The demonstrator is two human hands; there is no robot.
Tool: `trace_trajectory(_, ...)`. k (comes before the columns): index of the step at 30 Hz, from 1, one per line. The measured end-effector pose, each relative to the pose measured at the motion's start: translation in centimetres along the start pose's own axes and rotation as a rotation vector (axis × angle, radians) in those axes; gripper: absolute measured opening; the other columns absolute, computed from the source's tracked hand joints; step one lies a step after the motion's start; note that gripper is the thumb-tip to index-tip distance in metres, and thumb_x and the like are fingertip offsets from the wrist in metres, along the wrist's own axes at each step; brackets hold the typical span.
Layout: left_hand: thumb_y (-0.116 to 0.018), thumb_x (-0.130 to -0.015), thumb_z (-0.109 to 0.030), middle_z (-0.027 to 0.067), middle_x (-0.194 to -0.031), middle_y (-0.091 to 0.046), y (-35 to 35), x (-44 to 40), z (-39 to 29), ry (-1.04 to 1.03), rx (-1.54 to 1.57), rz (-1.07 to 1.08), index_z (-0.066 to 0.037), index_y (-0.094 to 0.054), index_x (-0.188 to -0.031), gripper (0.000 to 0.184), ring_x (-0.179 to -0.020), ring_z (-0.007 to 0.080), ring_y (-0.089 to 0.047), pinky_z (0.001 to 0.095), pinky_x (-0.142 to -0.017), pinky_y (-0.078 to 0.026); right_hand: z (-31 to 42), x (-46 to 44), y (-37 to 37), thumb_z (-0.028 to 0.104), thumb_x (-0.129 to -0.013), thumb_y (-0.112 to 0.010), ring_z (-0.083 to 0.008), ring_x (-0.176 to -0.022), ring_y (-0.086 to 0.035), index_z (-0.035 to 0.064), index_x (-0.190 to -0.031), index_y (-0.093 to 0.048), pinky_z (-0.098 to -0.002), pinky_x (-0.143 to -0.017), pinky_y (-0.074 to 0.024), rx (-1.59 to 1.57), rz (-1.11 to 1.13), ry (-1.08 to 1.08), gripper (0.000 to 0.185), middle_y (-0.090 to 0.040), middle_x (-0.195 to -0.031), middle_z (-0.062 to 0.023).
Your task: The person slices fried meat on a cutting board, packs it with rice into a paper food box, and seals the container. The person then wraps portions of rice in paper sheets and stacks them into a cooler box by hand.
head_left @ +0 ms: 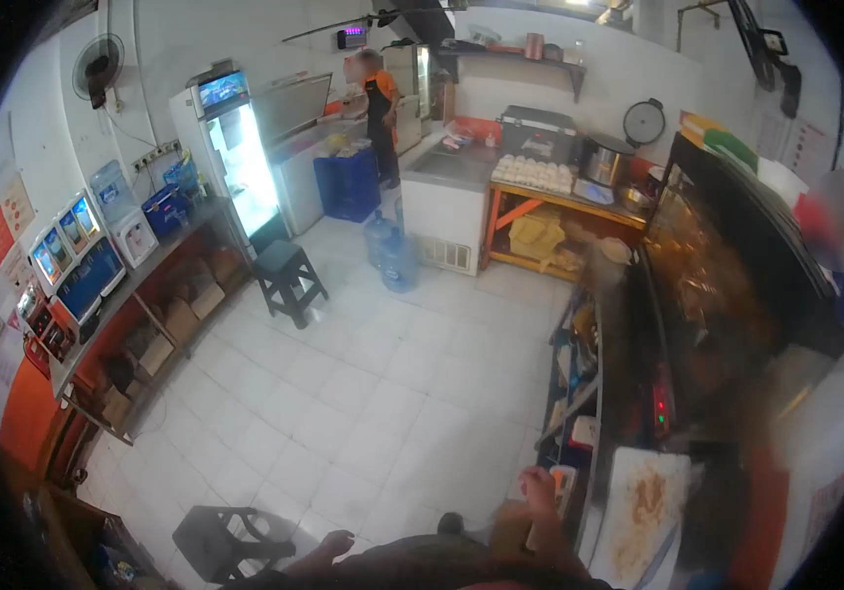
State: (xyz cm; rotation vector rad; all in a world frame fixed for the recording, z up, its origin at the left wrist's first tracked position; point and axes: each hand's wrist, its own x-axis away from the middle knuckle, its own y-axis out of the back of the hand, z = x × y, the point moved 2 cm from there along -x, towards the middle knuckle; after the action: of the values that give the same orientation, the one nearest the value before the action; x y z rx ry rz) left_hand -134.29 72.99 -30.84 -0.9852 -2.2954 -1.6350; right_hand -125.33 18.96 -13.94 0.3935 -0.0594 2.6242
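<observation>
My left hand [335, 544] hangs low at the bottom of the head view, beside a dark plastic stool [220, 541]. Its fingers look loosely apart, and nothing shows in them. On the other side, my right hand [538, 489] is raised in front of the shelves under the counter, fingers curled in; no object can be seen in it. Just right of it is a small orange and white container [562, 482]. A white cutting board [650, 482] with brown stains lies on the counter, with what looks like a knife [662, 559] along its right edge.
A lit glass display case [707, 285] stands on the right. Ahead are a green stool [289, 280], blue water jugs [397, 264], a chest freezer [446, 216] and egg trays [532, 175]. A co-worker [380, 113] stands at the back. Shelving with a counter [151, 285] lines the left wall.
</observation>
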Motion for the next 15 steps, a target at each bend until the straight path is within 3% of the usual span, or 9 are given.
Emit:
trace_trajectory(1, -0.054, -0.089, -0.031, 0.0111, -0.112, -0.069, 1.3, -1.4, -0.4, 0.147, 0.153, -0.045, -0.013, -0.071, -0.108, 0.032, -0.109, 0.0285, -0.063, 0.0392, -0.093, -0.050, 1.3, -3.4, -0.8, 0.008, -0.083, -0.062, -0.0109, -0.056, -0.054, 0.0041, -0.091, -0.065, -0.0250, -0.051, -0.0418, -0.004, 0.014, 0.027, 0.009, -0.058, -0.067, -0.0015)
trace_trajectory(2, -0.054, -0.089, -0.031, 0.0111, -0.112, -0.069, 2.9, -2.5, -1.7, 0.154, 0.156, -0.046, -0.013, -0.071, -0.108, 0.032, -0.109, 0.0285, -0.063, 0.0392, -0.093, -0.050, 2.3, -6.1, -1.6, 0.009, -0.084, -0.062, -0.0109, -0.057, -0.054, 0.0042, -0.093, -0.065, -0.0251, -0.051, -0.0423, -0.004, 0.026, 0.048, 0.010, -0.059, -0.068, -0.0016)
trace_trajectory(4, -0.055, -0.089, -0.033, 0.0099, -0.116, -0.068, 4.3, -3.6, -3.2, 0.447, 0.301, -0.042, -0.014, -0.071, -0.108, 0.031, -0.110, 0.0274, -0.063, 0.0394, -0.093, -0.050, 8.9, -8.5, -4.7, 0.009, -0.085, -0.064, -0.0113, -0.060, -0.056, 0.0033, -0.094, -0.065, -0.0265, -0.054, -0.0446, 0.052, 0.065, 0.039, 0.010, -0.061, -0.073, -0.0020)
trace_trajectory(5, -0.054, -0.090, -0.033, 0.0104, -0.113, -0.069, 2.5, -3.8, -1.8, 0.156, 0.230, -0.119, -0.013, -0.071, -0.106, 0.031, -0.106, 0.0281, -0.064, 0.0414, -0.091, -0.051, 12.1, -10.5, -7.0, 0.009, -0.087, -0.066, -0.0116, -0.064, -0.057, 0.0024, -0.095, -0.066, -0.0280, -0.057, -0.0470, 0.086, 0.101, 0.061, 0.011, -0.063, -0.077, -0.0024)
trace_trajectory(8, -0.054, -0.090, -0.032, 0.0105, -0.112, -0.069, 3.9, -6.1, -1.3, 0.308, 0.259, 0.003, -0.014, -0.072, -0.105, 0.030, -0.106, 0.0279, -0.064, 0.0410, -0.090, -0.052, 15.0, -17.3, -11.8, 0.010, -0.089, -0.064, -0.0120, -0.065, -0.058, 0.0020, -0.099, -0.065, -0.0279, -0.057, -0.0473, 0.051, 0.234, 0.054, 0.014, -0.064, -0.080, -0.0042)
trace_trajectory(12, -0.053, -0.090, -0.031, 0.0107, -0.111, -0.069, 8.8, -13.3, 1.0, 0.379, 0.244, 0.080, -0.014, -0.072, -0.104, 0.029, -0.105, 0.0275, -0.065, 0.0405, -0.090, -0.052, 11.1, -28.2, -14.2, 0.011, -0.088, -0.067, -0.0126, -0.067, -0.058, 0.0025, -0.102, -0.064, -0.0276, -0.059, -0.0478, 0.020, 0.372, 0.006, 0.017, -0.064, -0.083, -0.0060)
trace_trajectory(15, -0.053, -0.090, -0.030, 0.0108, -0.110, -0.070, 13.3, -18.9, 4.5, 0.361, 0.185, 0.108, -0.015, -0.073, -0.103, 0.028, -0.104, 0.0273, -0.065, 0.0400, -0.089, -0.052, 3.5, -33.0, -11.3, 0.017, -0.089, -0.066, -0.0183, -0.071, -0.060, 0.0016, -0.103, -0.064, -0.0331, -0.062, -0.0498, 0.254, 0.230, -0.382, 0.021, -0.065, -0.088, -0.0089)
